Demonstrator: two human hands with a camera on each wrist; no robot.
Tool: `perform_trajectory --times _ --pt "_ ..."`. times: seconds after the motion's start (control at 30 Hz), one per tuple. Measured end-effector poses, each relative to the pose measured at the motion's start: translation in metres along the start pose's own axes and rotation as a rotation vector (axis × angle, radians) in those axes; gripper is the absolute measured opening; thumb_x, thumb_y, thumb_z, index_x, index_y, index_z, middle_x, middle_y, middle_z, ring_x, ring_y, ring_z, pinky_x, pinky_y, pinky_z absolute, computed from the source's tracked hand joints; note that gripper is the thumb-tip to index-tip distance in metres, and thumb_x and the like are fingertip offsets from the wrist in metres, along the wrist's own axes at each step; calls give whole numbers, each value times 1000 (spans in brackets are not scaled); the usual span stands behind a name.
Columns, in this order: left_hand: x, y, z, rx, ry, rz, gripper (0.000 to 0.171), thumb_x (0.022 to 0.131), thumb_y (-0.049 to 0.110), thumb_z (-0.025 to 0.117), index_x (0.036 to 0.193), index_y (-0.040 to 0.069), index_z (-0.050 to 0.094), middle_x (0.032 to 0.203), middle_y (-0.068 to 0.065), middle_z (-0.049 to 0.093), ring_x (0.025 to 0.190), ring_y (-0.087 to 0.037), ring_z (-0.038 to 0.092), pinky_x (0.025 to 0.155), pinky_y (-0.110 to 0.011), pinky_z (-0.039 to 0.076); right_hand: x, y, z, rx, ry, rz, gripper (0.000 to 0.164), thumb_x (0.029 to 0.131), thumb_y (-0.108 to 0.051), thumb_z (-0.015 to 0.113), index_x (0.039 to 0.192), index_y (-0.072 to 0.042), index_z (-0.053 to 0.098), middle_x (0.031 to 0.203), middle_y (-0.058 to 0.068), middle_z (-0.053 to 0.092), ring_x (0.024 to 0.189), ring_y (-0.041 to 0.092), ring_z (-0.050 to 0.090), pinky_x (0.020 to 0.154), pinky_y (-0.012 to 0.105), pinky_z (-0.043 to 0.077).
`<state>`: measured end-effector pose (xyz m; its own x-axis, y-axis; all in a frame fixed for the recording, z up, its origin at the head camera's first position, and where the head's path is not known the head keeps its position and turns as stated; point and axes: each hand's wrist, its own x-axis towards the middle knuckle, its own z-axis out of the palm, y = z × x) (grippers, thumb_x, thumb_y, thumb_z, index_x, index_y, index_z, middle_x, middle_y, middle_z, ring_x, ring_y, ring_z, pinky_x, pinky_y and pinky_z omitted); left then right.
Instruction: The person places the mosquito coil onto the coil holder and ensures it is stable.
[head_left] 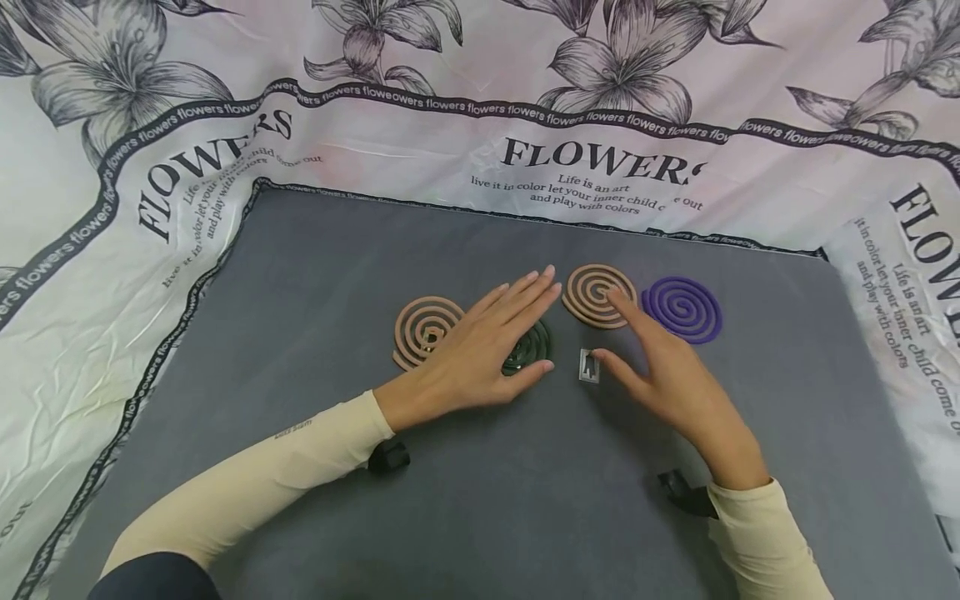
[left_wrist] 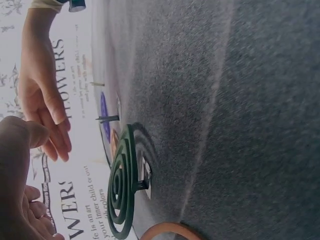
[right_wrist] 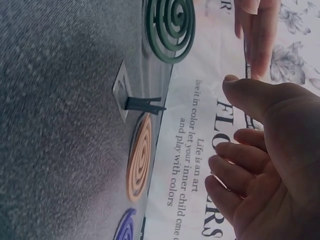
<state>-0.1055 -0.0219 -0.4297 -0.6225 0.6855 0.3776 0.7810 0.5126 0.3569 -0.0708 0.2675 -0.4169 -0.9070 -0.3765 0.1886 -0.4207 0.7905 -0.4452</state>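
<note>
My left hand (head_left: 487, 350) hovers with straight fingers over a green mosquito coil (head_left: 536, 343), covering part of it. In the left wrist view that green coil (left_wrist: 131, 165) sits raised on a small metal stand (left_wrist: 146, 180). My right hand (head_left: 678, 375), fingers relaxed and holding nothing, is above a bare metal coil stand (head_left: 589, 367). This stand's prongs (right_wrist: 145, 105) point upward in the right wrist view. Behind it lies a tan mosquito coil (head_left: 600, 296), overlapped by my right index finger. To its right is a purple mosquito coil (head_left: 682, 310).
A second tan coil (head_left: 420, 321), partly hidden by my left hand, lies at the left with metal at its centre. Everything rests on a grey tabletop (head_left: 480, 517). A flower-printed cloth (head_left: 420, 150) rises behind and along both sides.
</note>
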Motion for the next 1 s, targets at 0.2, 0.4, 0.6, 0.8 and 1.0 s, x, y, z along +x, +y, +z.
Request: perform_trajectory --times 0.2,0.4,0.6,0.8,1.0 --pt "9 -1 -3 4 -47 2 87 105 52 58 171 14 15 178 0 3 164 -15 4 131 -39 8 2 6 -2 18 15 17 89 98 -22 79 170 -20 27 171 13 32 153 41 37 115 65 37" --pt "21 -5 -8 9 -93 -5 88 106 52 56 172 16 11 178 0 0 164 -18 5 131 -42 11 4 11 -4 25 32 28 91 99 -24 78 171 -19 23 174 12 27 160 36 24 121 63 29" --pt "32 -10 -13 2 -114 -36 89 105 50 58 171 13 12 178 -4 5 164 -19 5 131 -41 10 7 17 -4 21 37 56 93 99 -26 78 171 -20 19 175 10 22 161 35 22 123 62 27" --pt "42 -13 -15 -21 -122 -37 88 106 48 58 171 10 13 178 -6 7 164 -19 5 131 -36 6 12 23 -5 25 11 95 96 100 -30 76 172 -20 13 176 11 15 160 39 22 120 66 28" --pt "55 -18 -15 -65 -205 -61 88 107 49 57 171 10 10 178 -8 5 164 -21 3 131 -40 9 16 26 -5 24 -14 123 99 101 -34 75 172 -16 9 176 15 11 158 45 23 118 68 29"
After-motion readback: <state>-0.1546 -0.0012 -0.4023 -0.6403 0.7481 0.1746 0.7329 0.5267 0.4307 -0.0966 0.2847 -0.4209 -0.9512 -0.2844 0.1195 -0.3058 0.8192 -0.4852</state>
